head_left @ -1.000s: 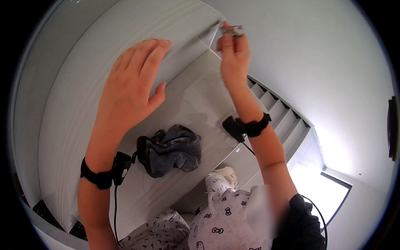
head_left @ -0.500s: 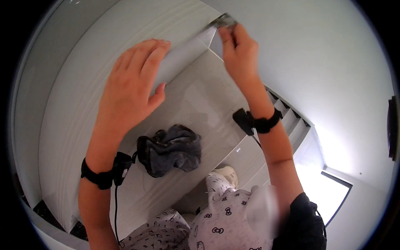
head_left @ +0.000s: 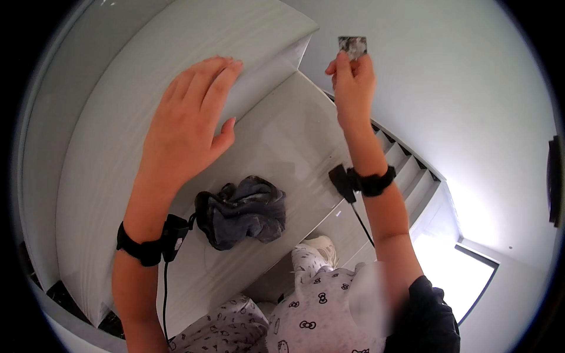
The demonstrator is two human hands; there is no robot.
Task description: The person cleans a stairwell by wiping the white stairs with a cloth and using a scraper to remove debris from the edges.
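Pale wall (head_left: 453,94) backs a mottled square (head_left: 353,45) partly hidden by right fingers (head_left: 344,69).

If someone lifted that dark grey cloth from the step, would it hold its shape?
Probably not: the cloth lies crumpled in soft folds, so it would likely droop. It looks fairly light, being just bunched fabric, though dampness can't be judged. Pushed, it may bunch further rather than roll, since it sits loosely on the step.

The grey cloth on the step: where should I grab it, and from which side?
I'd pinch the raised folds in the middle of the grey cloth, coming from above: it lies bunched on the pale step, its top uncovered.
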